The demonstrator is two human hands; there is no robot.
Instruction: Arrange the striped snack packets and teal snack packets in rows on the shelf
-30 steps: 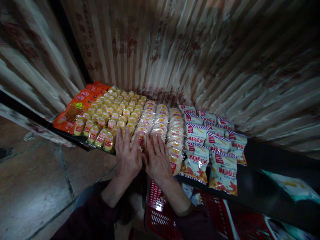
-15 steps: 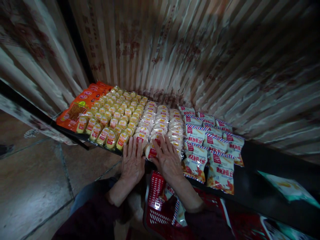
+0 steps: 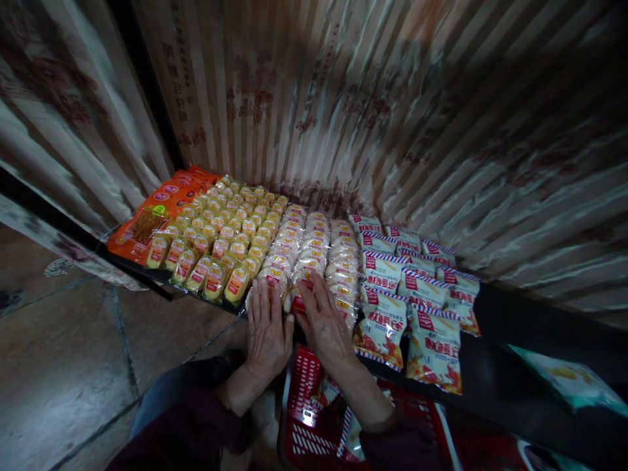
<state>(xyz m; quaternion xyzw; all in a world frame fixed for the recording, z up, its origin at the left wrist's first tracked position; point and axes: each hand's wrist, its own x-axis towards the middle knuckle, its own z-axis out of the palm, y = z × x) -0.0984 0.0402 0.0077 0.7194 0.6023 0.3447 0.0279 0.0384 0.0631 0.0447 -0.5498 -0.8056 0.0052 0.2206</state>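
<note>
My left hand [image 3: 267, 327] lies with fingers stretched out over the front of the leftmost row of white round wrapped snacks [image 3: 287, 245]. Close by on the right, my right hand [image 3: 326, 320] rests its extended fingers on the front packet [image 3: 296, 303] of the middle row, partly covering its red label. A third white row [image 3: 342, 261] stands just right of that hand. Yellow wrapped cakes [image 3: 213, 278] fill the shelf to the left in several rows. White snack bags with red print [image 3: 385, 320] stand to the right.
Orange bags [image 3: 147, 222] lie at the shelf's left end. A green-and-white packet [image 3: 574, 376] lies on the black shelf [image 3: 495, 340] at right. Below the shelf is a red basket [image 3: 307, 418] holding bags. A pleated patterned curtain [image 3: 304, 98] hangs behind.
My left hand has shifted slightly right and down, now over the front of the leftmost white row. My right hand stays at the middle row. The view has tilted slightly.
</note>
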